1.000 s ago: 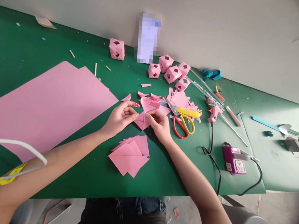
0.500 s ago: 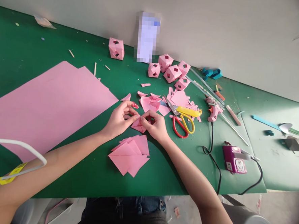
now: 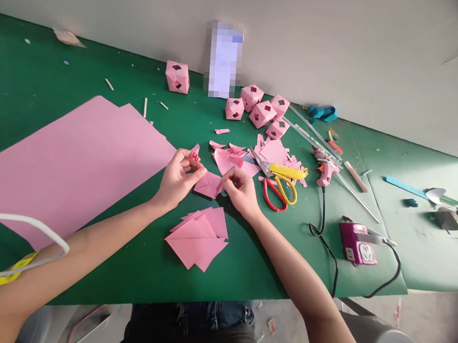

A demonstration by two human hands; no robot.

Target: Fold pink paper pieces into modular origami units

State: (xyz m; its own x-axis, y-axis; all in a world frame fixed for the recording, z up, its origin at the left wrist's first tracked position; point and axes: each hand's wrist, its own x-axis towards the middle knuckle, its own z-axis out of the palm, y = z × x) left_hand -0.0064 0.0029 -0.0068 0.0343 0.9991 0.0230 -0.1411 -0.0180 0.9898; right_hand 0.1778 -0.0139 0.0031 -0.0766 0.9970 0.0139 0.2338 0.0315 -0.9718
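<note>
A small folded pink paper square [image 3: 208, 186] is held between my two hands, just above the green table. My left hand [image 3: 180, 179] pinches its upper left corner between thumb and fingers; a red covering wraps one fingertip. At the right edge, my right hand [image 3: 240, 189] grips the paper with thumb and forefinger, the other fingers curled. Crease lines show on its face. Right below lies a stack of creased pink paper squares [image 3: 196, 239]. Beyond my hands are curled pink paper pieces [image 3: 224, 161].
Scissors with red and yellow handles [image 3: 276, 192] lie right of my hands, under a yellow cutter [image 3: 289, 171]. A pink glue gun [image 3: 326, 173], a purple power socket [image 3: 358, 244] and cords stand further right. Large pink sheets [image 3: 74, 167] cover the left; folded pink paper balls [image 3: 262, 114] sit behind.
The paper square has turned from point-down to nearly straight-edged and shifted slightly left. My left hand has moved a little left, and my hands are further apart than half a second ago.
</note>
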